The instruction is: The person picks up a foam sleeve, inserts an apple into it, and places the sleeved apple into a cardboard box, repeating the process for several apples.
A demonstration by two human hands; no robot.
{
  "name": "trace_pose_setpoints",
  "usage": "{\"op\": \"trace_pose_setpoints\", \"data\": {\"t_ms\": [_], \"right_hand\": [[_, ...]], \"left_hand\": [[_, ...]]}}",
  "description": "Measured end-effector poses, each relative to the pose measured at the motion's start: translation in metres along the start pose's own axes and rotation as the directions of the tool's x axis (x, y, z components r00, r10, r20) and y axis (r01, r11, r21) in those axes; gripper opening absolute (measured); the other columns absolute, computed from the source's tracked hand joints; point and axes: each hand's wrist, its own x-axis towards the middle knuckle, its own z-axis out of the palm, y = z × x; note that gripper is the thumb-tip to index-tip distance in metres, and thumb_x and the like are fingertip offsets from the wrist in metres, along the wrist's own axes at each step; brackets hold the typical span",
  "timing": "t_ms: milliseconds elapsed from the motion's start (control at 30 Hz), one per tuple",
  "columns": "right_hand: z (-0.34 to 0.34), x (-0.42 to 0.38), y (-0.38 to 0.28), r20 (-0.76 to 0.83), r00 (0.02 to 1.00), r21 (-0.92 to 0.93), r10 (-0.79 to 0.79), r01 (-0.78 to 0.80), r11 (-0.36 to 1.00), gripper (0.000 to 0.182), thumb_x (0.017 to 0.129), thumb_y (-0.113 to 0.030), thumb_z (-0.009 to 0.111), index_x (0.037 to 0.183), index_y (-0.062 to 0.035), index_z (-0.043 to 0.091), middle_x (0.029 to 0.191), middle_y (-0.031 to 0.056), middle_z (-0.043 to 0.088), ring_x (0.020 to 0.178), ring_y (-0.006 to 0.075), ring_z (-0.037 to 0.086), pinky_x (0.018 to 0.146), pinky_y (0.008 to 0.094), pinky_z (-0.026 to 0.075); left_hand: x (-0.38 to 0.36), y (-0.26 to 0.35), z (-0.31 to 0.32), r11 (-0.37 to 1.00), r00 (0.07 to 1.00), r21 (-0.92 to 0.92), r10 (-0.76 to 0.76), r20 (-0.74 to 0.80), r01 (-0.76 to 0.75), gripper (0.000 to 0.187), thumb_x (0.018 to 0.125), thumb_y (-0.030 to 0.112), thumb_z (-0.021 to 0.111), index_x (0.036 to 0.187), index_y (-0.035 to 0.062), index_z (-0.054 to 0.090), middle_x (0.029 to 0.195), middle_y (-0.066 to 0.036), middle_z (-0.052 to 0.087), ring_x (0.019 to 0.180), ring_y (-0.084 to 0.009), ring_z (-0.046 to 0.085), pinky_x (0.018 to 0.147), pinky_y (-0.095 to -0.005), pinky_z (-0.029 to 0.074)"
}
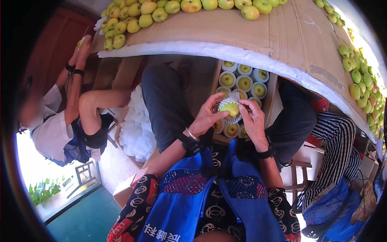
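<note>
A yellow-green apple [230, 109], partly covered by a white foam net [223, 104], is held up between my two hands. My left hand [206, 116] grips the apple from the left, thumb and fingers around its side. On the right, my right hand [254, 120] has its thumb and forefinger pinched at the edge of the net. Just beneath and beyond them is an open cardboard box [216, 80] with rows of netted apples [244, 83]. The underside of the held apple is hidden.
A cardboard-covered table [225, 30] with a white padded edge curves ahead, bearing piles of loose apples [146, 20]. White foam nets [138, 125] fill a box at my left. A co-worker [60, 121] sits at left holding an apple; another person's striped leg [336, 137] is at right.
</note>
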Motion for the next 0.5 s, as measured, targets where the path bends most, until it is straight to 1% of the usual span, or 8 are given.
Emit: {"op": "trace_pose_setpoints", "data": {"t_ms": [33,67,133,233,333,367,433,500], "right_hand": [[-0.001,0.001,0.001,-0.003,1.0,-0.111,-0.023,0.023,0.994,0.016,0.084,-0.006,0.06,0.099,-0.0019,0.06,0.086,0.0077,0.06,0.073,0.0131,0.061,0.063,0.0251,0.048],[-0.001,0.002,0.001,-0.003,1.0,-0.111,-0.022,0.022,0.994,0.016,0.084,-0.006,0.06,0.099,-0.0019,0.06,0.086,0.0077,0.06,0.073,0.0131,0.061,0.063,0.0251,0.048],[0.0,0.002,-0.004,-0.031,0.996,-0.205,-0.085,0.077,0.976,0.008,0.083,-0.006,0.06,0.089,-0.0019,0.062,0.081,0.0088,0.059,0.068,0.0156,0.059,0.062,0.0263,0.047],[0.002,0.001,0.0,-0.051,0.986,-0.303,-0.156,0.134,0.944,0.008,0.081,-0.005,0.061,0.088,-0.0023,0.062,0.08,0.0095,0.058,0.066,0.0184,0.058,0.061,0.0276,0.045],[0.007,0.002,-0.003,-0.047,0.962,-0.271,-0.269,0.247,0.93,0.008,0.079,-0.004,0.062,0.087,-0.0026,0.061,0.079,0.0099,0.058,0.069,0.0216,0.057,0.062,0.029,0.045],[0.008,0.001,-0.004,-0.048,0.963,-0.273,-0.266,0.244,0.931,0.008,0.079,-0.004,0.062,0.087,-0.0026,0.061,0.079,0.0099,0.058,0.069,0.0216,0.057,0.062,0.029,0.045],[0.013,0.002,-0.005,-0.001,0.947,-0.269,-0.32,0.308,0.913,0.008,0.078,-0.004,0.063,0.086,-0.0033,0.061,0.079,0.0105,0.058,0.073,0.0243,0.057,0.064,0.031,0.045],[0.017,0.001,-0.012,0.019,0.929,-0.307,-0.37,0.358,0.882,0.009,0.077,-0.004,0.063,0.086,-0.0043,0.062,0.08,0.0108,0.058,0.075,0.0271,0.056,0.065,0.0333,0.045]], "left_hand": [[0.0,0.0,-0.001,0.999,0.999,0.046,-0.005,0.054,0.002,0.049,0.081,0.003,0.063,0.126,0.0054,0.043,0.114,-0.005,0.053,0.105,-0.011,0.05,0.091,-0.0262,0.043],[0.0,-0.001,-0.001,0.999,0.999,0.046,-0.006,0.054,0.003,0.049,0.081,0.003,0.063,0.126,0.0054,0.043,0.114,-0.005,0.053,0.105,-0.011,0.05,0.091,-0.0262,0.043],[-0.001,-0.002,-0.002,0.998,0.997,0.056,-0.03,0.07,0.026,0.051,0.081,0.004,0.064,0.128,0.0042,0.043,0.117,-0.005,0.052,0.106,-0.0107,0.05,0.092,-0.0253,0.041],[0.0,-0.006,0.0,0.996,0.999,0.075,-0.041,0.027,0.039,0.051,0.08,0.003,0.063,0.127,0.0042,0.043,0.115,-0.004,0.053,0.105,-0.0112,0.05,0.092,-0.026,0.041],[0.0,-0.003,0.003,0.99,0.999,0.143,0.014,-0.037,-0.009,0.05,0.08,0.002,0.061,0.127,0.0042,0.043,0.112,-0.003,0.053,0.103,-0.0103,0.051,0.09,-0.0245,0.041],[-0.001,-0.004,0.003,0.99,0.999,0.141,0.011,-0.035,-0.006,0.05,0.08,0.002,0.061,0.127,0.0042,0.043,0.112,-0.003,0.053,0.103,-0.0103,0.051,0.09,-0.0245,0.041],[0.0,-0.004,0.003,0.994,0.995,0.056,-0.092,-0.032,0.094,0.046,0.081,0.003,0.058,0.126,0.0041,0.044,0.11,-0.003,0.054,0.101,-0.0098,0.051,0.087,-0.0231,0.042],[0.001,-0.007,0.0,0.993,0.993,0.05,-0.107,-0.05,0.109,0.044,0.083,0.004,0.056,0.125,0.0043,0.045,0.11,-0.003,0.054,0.101,-0.01,0.052,0.086,-0.0233,0.043]]}}
